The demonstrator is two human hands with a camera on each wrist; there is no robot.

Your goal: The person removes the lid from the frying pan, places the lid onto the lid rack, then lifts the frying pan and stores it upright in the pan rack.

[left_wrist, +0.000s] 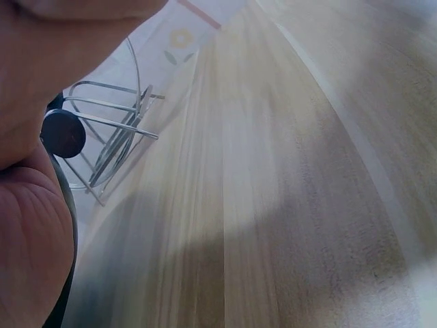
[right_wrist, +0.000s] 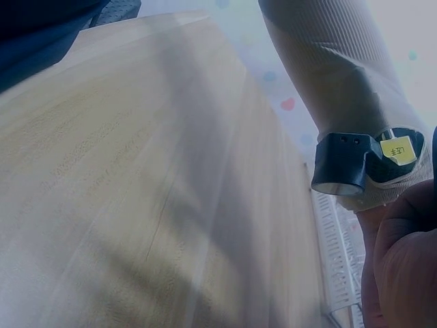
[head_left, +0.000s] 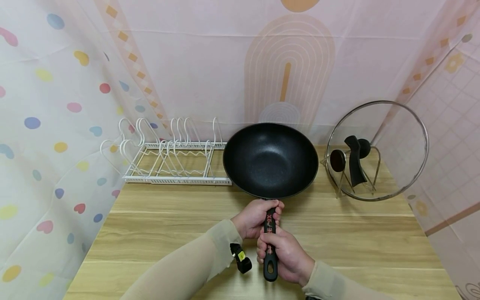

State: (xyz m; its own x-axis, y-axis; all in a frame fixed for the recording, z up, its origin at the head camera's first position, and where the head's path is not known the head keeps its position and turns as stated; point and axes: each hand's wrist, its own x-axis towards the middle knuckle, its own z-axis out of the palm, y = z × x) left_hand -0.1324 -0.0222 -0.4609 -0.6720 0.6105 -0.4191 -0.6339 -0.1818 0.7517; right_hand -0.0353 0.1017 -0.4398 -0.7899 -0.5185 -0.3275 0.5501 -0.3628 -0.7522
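Note:
A black wok (head_left: 270, 160) is held over the wooden table, its hollow facing the head camera and its long black handle (head_left: 270, 266) pointing toward the person. Close below the pan, the left hand (head_left: 256, 217) grips the upper handle, thumb lying across it. Lower down, the right hand (head_left: 286, 254) has its fingers and thumb curled round the same handle. In the left wrist view only part of the left hand (left_wrist: 34, 225) shows at the left edge. Part of a hand (right_wrist: 410, 266) fills the lower right corner of the right wrist view.
A white wire rack (head_left: 176, 180) stands left of the wok. To the right, a glass lid (head_left: 416, 175) with a steel rim leans upright in a metal stand (head_left: 378, 160). A patterned curtain hangs behind the table (head_left: 356, 250).

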